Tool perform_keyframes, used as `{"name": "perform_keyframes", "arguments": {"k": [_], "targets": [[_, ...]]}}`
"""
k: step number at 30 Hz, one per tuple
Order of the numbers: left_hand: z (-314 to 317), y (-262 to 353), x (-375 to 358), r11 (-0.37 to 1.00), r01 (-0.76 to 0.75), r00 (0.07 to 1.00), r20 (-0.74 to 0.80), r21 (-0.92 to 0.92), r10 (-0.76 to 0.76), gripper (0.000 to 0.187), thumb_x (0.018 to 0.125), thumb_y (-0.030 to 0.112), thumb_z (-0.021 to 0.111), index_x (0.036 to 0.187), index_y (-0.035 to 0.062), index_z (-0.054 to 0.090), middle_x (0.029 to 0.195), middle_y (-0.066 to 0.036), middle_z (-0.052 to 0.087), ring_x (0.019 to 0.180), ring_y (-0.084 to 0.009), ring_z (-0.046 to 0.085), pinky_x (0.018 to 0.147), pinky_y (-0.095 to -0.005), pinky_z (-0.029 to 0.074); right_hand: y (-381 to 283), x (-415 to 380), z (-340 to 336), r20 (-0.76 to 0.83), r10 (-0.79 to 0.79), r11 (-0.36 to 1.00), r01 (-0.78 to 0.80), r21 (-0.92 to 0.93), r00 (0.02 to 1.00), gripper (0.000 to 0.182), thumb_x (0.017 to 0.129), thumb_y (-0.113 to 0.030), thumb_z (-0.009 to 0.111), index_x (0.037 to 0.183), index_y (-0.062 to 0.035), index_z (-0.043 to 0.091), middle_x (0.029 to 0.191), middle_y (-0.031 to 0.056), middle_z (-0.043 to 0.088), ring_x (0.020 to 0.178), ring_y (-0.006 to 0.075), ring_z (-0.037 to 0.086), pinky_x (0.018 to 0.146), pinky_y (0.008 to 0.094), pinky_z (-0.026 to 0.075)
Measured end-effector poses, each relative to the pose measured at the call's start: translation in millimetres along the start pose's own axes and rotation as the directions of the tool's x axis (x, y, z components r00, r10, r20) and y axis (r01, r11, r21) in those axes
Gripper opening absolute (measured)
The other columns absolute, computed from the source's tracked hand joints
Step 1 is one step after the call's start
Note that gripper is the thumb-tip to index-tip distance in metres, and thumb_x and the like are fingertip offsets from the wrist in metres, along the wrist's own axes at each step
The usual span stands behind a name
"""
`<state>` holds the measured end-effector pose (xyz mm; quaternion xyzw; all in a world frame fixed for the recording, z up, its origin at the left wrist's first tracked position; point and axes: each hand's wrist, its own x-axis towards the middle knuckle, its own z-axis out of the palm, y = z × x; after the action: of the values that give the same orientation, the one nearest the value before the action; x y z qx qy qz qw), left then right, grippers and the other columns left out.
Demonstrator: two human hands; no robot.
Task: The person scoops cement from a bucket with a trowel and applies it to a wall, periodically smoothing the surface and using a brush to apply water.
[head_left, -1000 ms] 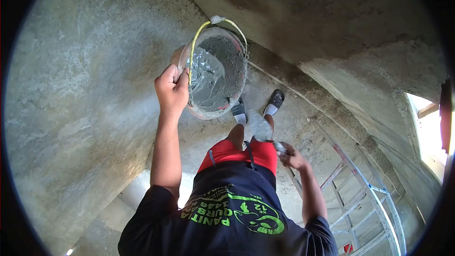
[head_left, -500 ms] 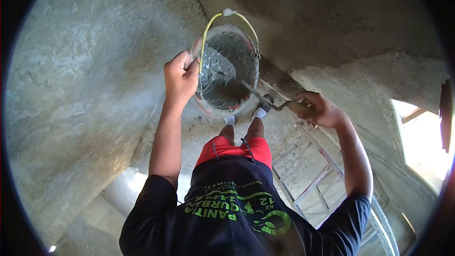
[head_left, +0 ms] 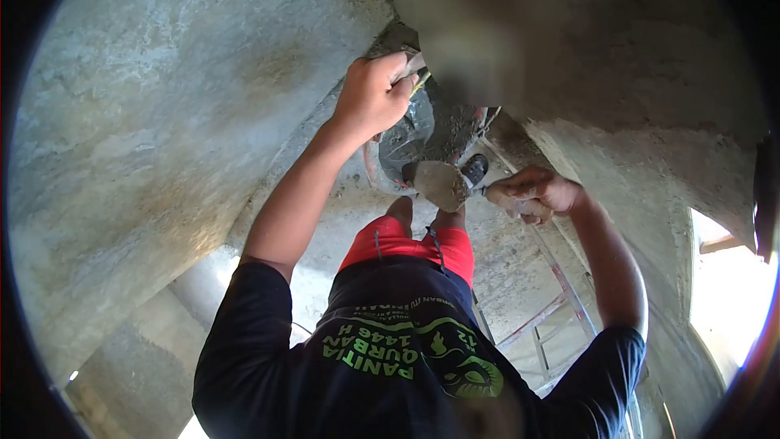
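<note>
My left hand (head_left: 374, 96) is closed on the rim of a bucket (head_left: 375, 167), raised in front of me and tilted so its inside faces me. Wet grey mortar (head_left: 452, 128) coats the inside. A concrete surface (head_left: 585, 49) covers the bucket's upper right part in this view. The fingers of my right hand (head_left: 540, 195) are wrapped round the handle of a trowel. Its broad, mortar-smeared blade (head_left: 441, 185) shows flat toward me and overlaps the lower edge of the bucket.
A rough plastered wall (head_left: 162, 114) rises on the left. Below my right arm stands a metal ladder (head_left: 532, 321). Bright light comes through an opening (head_left: 731, 301) at the right. My shoe (head_left: 474, 169) is on the floor beneath the bucket.
My left hand has moved up and right with the bucket, whose upper part is now covered. The trowel has come out of the mortar, its blade turned flat toward me.
</note>
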<state>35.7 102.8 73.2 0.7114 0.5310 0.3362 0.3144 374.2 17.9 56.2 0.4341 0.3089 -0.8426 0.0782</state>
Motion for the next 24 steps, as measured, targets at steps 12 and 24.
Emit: {"name": "perform_keyframes", "arguments": {"k": [12, 24], "targets": [[-17.2, -18.8, -34.0, 0.999, 0.008, 1.0, 0.028, -0.048, -0.007, 0.017, 0.09, 0.002, 0.064, 0.08, -0.0015, 0.05, 0.06, -0.01, 0.046, 0.057, -0.0096, 0.042, 0.052, -0.0316, 0.038, 167.2, 7.6, 73.1, 0.052, -0.566, 0.258, 0.117, 0.959, 0.822, 0.063, 0.093, -0.027, 0.06, 0.145, 0.0022, 0.037, 0.082, 0.0221, 0.054, 0.048, 0.0201, 0.05, 0.034, 0.0284, 0.039], [-17.5, -38.7, -61.8, 0.998, 0.061, 0.967, -0.251, 0.027, -0.052, 0.035, 0.085, -0.001, 0.066, 0.069, -0.0009, 0.035, 0.06, -0.007, 0.031, 0.058, -0.0163, 0.028, 0.052, -0.0367, 0.029, 35.7, -76.3, 57.7, -0.357, -0.663, 0.478, -0.005, -0.878, -0.658, 0.061, 0.088, -0.01, 0.067, 0.143, 0.0041, 0.046, 0.1, 0.016, 0.065, 0.081, 0.0246, 0.068, 0.075, 0.033, 0.054]]}}
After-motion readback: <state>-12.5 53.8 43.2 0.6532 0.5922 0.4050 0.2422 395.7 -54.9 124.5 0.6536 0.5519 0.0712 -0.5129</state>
